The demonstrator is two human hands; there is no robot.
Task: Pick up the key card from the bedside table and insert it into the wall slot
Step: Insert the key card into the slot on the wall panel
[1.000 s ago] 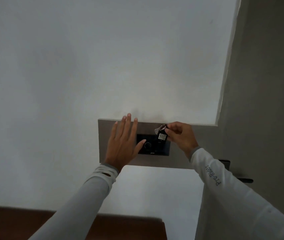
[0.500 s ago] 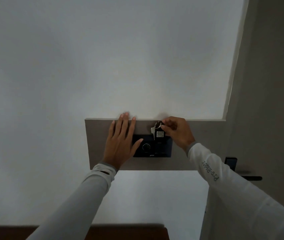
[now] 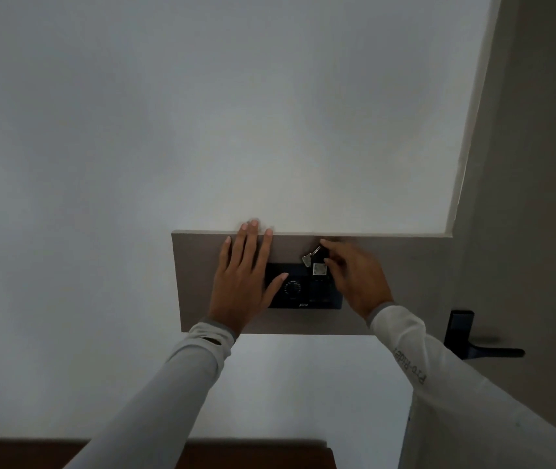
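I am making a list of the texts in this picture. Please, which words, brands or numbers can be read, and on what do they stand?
"Pro-Rider": on the right sleeve, upside down in this view.
Small pale mark under the dial on the black panel: too small to read.
Pale label on the key card: too blurred to read.

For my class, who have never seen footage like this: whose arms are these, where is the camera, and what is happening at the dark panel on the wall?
The single view comes from a camera worn on a person's head, so the two white-sleeved arms are the wearer's own. The left hand lies flat and open against the grey rectangular wall board, its thumb on the black switch panel. The right hand pinches a small black key card with a silver key attached, standing upright at the panel's slot. How deep it sits cannot be told. A dark door handle shows at right.
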